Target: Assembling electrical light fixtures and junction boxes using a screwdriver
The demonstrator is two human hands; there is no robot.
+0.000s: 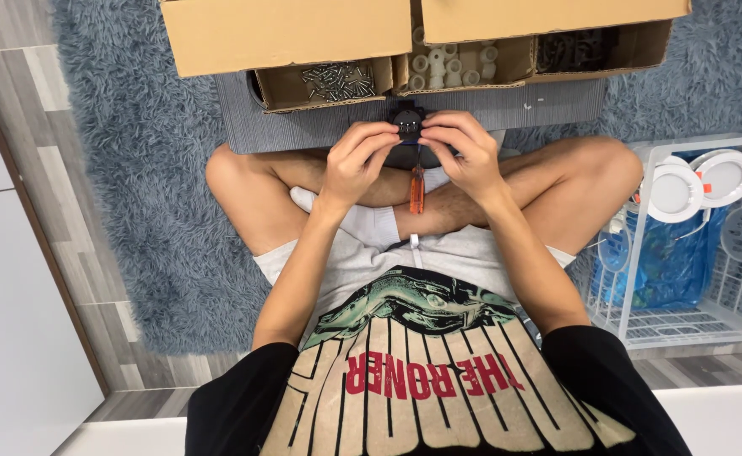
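At twelve o'clock a cardboard box [219, 38] holds screws [337, 82] and white plastic pieces [445, 66]; just below, left hand [356, 160] and right hand [464, 152] pinch a small black part [407, 122], apparently round.

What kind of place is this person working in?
Probably a room at home used for small assembly work: a shaggy grey rug on the floor, cardboard boxes of screws and parts, a white wire basket of round lamps.

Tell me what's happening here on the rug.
A person sits cross-legged and holds a small black part between the left hand and right hand. An orange screwdriver hangs just below it. In front are open cardboard boxes with screws and white pieces.
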